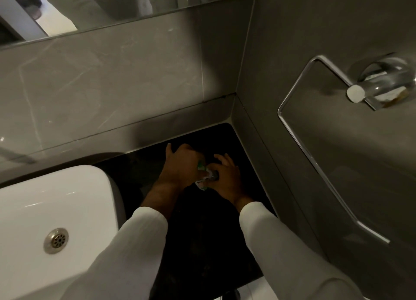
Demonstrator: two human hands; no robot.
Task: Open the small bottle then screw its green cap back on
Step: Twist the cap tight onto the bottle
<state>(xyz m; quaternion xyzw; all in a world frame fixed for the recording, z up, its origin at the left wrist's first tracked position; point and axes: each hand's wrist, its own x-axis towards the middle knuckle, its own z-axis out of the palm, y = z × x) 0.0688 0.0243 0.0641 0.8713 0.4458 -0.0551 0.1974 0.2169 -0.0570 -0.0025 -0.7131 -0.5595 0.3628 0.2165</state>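
i look down at a dark desk (202, 243) in the corner of a bathroom. my two hands meet over the far part of it, close to the corner where the two grey walls join.

my left hand (182, 164) is wrapped around the small bottle (202, 175). its fingers are closed on the bottle, so i only see little bits of white and green poking out between them. the bottle is up off the desk, held in the middle between both hands.

my right hand (227, 175) is touching the bottle from the right side. some of its fingers (221, 159) are spread up and apart, and the lower ones press in at the end of the bottle. i cannot tell if the green cap is on or off, because the hands hide it and it is dark and blurry there.

both arms wear white sleeves (139, 243) that come up from the bottom of the view.

a white sink (67, 205) sits just beside the desk on the left, with a round metal drain (56, 240) in it. a mirror (112, 4) runs along the back wall, up high. on the right wall there is a shiny metal towel ring (315, 160), well apart from my hands.
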